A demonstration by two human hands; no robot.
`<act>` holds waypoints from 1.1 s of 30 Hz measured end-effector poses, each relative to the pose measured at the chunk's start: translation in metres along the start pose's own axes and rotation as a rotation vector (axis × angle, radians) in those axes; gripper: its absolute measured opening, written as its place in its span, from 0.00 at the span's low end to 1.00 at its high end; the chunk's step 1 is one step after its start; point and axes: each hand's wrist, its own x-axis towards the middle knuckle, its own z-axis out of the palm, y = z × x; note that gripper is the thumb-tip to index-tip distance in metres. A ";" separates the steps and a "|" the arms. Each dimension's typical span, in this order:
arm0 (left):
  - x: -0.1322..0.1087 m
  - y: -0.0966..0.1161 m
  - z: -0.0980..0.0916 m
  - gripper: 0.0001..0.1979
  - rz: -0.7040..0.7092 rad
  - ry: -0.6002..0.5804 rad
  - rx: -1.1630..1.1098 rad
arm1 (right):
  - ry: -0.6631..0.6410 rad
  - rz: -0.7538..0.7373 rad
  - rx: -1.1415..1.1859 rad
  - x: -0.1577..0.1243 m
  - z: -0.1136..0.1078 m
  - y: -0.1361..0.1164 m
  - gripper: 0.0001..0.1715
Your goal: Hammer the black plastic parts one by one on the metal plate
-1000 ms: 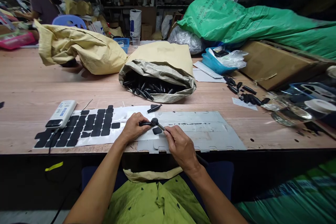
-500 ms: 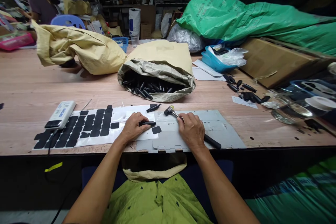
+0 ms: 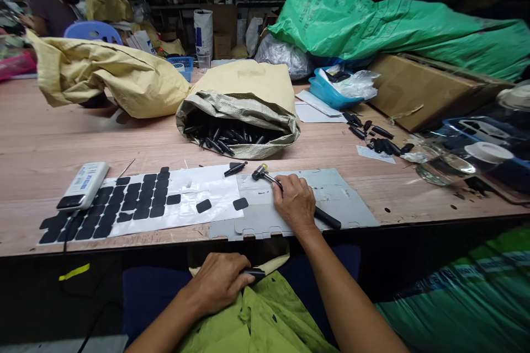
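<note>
On the grey plate [image 3: 343, 198]: right hand [image 3: 295, 202] clenched round the small hammer [image 3: 259, 172]
Below the plate's near edge: left hand [image 3: 219, 282] grasping a slim black part [image 3: 253, 273] over the green bag [image 3: 265, 314]

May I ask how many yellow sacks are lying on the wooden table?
2: one crumpled sack at the far left, one open sack in the middle, holding black parts. More may be hidden behind them.
</note>
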 end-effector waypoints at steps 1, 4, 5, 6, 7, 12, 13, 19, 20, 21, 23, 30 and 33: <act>0.001 -0.008 0.010 0.14 -0.071 0.009 0.053 | -0.001 0.000 -0.001 0.000 0.000 0.000 0.10; 0.008 -0.035 0.032 0.13 -0.256 0.009 0.128 | -0.002 0.000 0.000 0.000 0.000 -0.001 0.10; 0.009 -0.041 0.035 0.13 -0.293 -0.003 0.129 | 0.000 0.000 0.000 0.000 0.000 -0.001 0.10; 0.010 -0.045 0.037 0.13 -0.312 -0.016 0.126 | 0.001 -0.001 0.000 0.000 -0.001 -0.001 0.10; 0.010 -0.045 0.036 0.15 -0.314 -0.030 0.121 | 0.002 -0.002 0.000 0.000 -0.001 -0.001 0.10; 0.006 -0.004 -0.001 0.13 -0.031 -0.070 -0.029 | -0.007 0.000 -0.012 0.000 -0.001 -0.002 0.10; 0.009 0.006 -0.014 0.13 0.046 -0.060 -0.102 | -0.007 -0.001 -0.015 0.000 0.000 -0.002 0.10; 0.078 0.009 -0.089 0.11 -0.044 0.598 -0.037 | 0.010 -0.007 -0.007 0.001 0.001 -0.001 0.09; 0.094 0.001 -0.097 0.12 -0.097 0.675 0.041 | 0.013 -0.010 -0.004 0.001 0.002 -0.001 0.09; 0.109 -0.006 -0.104 0.13 -0.147 0.727 0.106 | 0.017 -0.014 -0.001 0.001 0.002 0.000 0.08; 0.131 -0.019 -0.112 0.14 -0.222 0.748 0.198 | 0.022 -0.015 0.002 0.001 0.003 0.000 0.09; 0.115 -0.027 -0.120 0.06 -0.128 0.618 0.230 | -0.001 0.011 0.015 0.001 0.002 0.001 0.09; 0.089 -0.031 -0.116 0.06 -0.017 0.543 0.228 | -0.014 0.005 0.023 0.002 0.003 0.002 0.11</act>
